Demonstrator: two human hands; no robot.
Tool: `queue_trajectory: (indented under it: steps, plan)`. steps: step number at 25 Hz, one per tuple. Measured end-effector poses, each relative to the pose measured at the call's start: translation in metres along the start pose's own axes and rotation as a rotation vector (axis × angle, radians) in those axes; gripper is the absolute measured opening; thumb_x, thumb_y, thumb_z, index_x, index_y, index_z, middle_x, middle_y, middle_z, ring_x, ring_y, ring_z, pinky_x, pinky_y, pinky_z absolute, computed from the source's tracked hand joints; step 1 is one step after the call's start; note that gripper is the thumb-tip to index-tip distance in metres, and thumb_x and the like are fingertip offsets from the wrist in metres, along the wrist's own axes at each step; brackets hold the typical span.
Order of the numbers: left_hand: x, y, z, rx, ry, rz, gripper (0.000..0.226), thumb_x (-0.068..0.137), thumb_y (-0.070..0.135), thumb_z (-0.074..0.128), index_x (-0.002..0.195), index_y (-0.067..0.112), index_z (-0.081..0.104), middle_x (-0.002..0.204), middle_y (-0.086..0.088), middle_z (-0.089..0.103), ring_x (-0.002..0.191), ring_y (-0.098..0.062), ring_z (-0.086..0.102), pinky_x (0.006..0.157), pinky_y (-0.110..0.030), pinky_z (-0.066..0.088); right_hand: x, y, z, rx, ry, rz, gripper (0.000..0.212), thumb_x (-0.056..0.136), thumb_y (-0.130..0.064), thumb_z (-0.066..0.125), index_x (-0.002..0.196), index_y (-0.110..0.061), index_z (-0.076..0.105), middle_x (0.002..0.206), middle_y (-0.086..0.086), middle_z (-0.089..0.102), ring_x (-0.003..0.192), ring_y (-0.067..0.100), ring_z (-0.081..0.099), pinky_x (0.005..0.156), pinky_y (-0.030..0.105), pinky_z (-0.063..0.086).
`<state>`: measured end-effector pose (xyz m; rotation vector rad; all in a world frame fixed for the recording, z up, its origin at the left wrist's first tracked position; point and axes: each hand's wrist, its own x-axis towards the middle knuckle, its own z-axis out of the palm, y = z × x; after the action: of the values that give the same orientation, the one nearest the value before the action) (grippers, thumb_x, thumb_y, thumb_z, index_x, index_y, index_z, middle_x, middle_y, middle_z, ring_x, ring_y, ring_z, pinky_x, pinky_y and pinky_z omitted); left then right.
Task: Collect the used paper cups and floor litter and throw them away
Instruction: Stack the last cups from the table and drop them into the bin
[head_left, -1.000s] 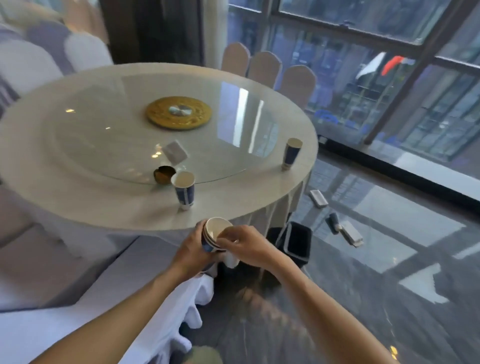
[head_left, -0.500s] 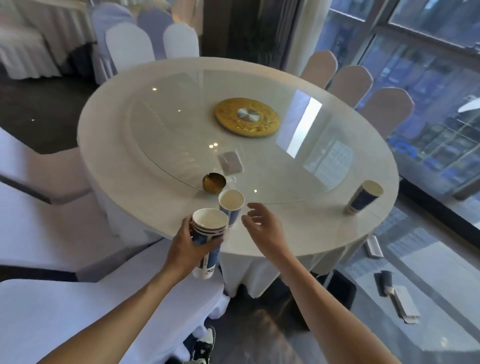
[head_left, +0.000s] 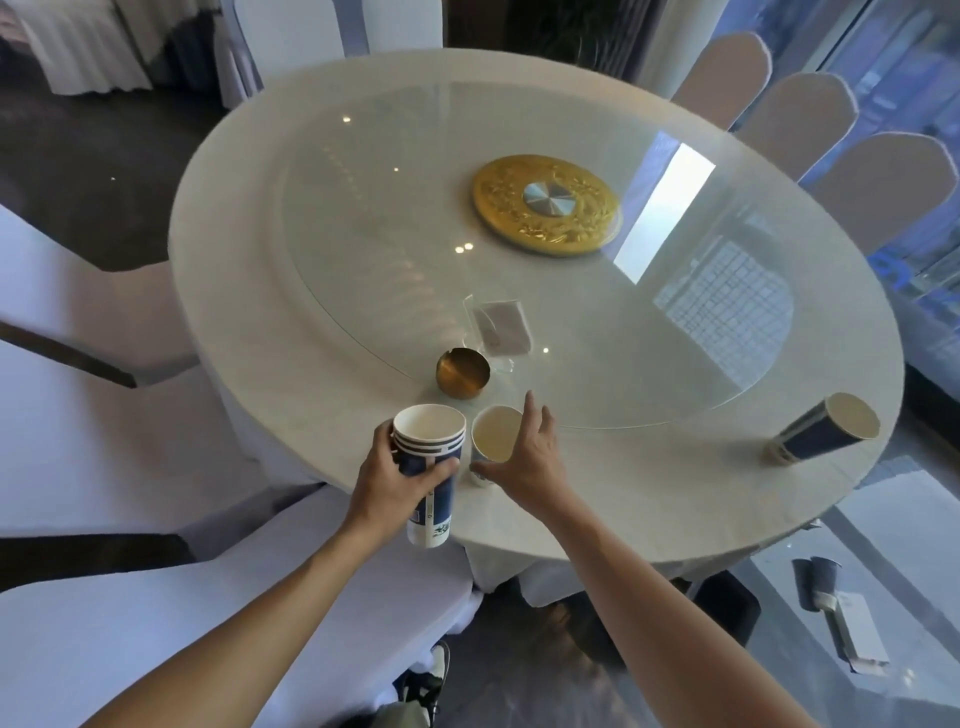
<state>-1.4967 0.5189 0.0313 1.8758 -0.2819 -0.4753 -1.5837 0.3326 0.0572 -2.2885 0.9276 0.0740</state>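
My left hand (head_left: 395, 483) grips a nested stack of blue-and-white paper cups (head_left: 428, 457) at the near edge of the round table (head_left: 649, 499). Just to its right stands a single paper cup (head_left: 493, 434) on the table. My right hand (head_left: 524, 457) curves around that cup from the right with fingers apart, thumb at its base; a firm grip is not visible. Another blue paper cup (head_left: 826, 428) stands near the table's right edge. Litter lies on the floor at lower right: a dark cup (head_left: 818, 582) and a white paper piece (head_left: 860, 636).
A brass ashtray (head_left: 462, 371) and a clear packet (head_left: 498, 327) sit beyond the cups. A glass turntable with a gold disc (head_left: 545, 205) covers the table's middle. White-covered chairs (head_left: 104, 613) stand at left and near, beige chairs (head_left: 795, 119) at far right. A dark bin (head_left: 727, 605) sits under the table.
My view has swung from the floor side onto the table. My right hand left the stack and reached forward around the single cup. My left hand lifted the stack to the table edge.
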Motion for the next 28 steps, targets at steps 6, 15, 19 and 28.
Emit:
queue_trajectory:
  steps: [6,15,19,28]
  plan:
    - [0.012,0.006,0.004,-0.009,0.028,-0.035,0.088,0.054,0.065,0.086,0.128,0.034,0.051,0.115,0.024,0.065,0.104,0.012,0.062,0.075,-0.01,0.049,0.016,0.015,0.011,0.049,-0.043,-0.036,0.097,0.075,-0.034,0.089,0.149,-0.016,0.029,0.136,0.012,0.046,0.12,0.034,0.055,0.092,0.048,0.055]
    - [0.026,0.094,0.082,-0.203,0.088,0.069,0.073,0.067,0.056,0.084,0.12,0.009,0.066,0.112,-0.001,0.076,0.102,-0.016,0.073,0.076,-0.023,0.053,-0.04,0.102,-0.051,0.068,-0.059,-0.013,0.086,0.076,-0.035,0.085,0.14,-0.012,0.032,0.132,0.007,0.048,0.115,0.034,0.058,0.089,0.042,0.053]
    - [0.005,0.132,0.151,-0.272,-0.009,0.133,0.069,0.062,0.056,0.084,0.114,0.014,0.065,0.097,0.019,0.073,0.082,0.011,0.068,0.065,-0.008,0.05,-0.067,0.146,-0.089,0.176,-0.044,0.128,0.098,0.071,-0.038,0.086,0.147,-0.018,0.028,0.133,0.005,0.052,0.111,0.028,0.062,0.093,0.046,0.056]
    - [-0.07,0.16,0.296,-0.173,-0.356,0.123,0.095,0.051,0.059,0.088,0.128,0.017,0.053,0.113,0.006,0.07,0.096,-0.004,0.071,0.068,-0.016,0.056,-0.119,0.246,-0.163,0.495,0.084,0.197,0.084,0.06,-0.041,0.091,0.126,-0.028,0.04,0.108,-0.006,0.07,0.089,0.009,0.074,0.073,0.027,0.063]
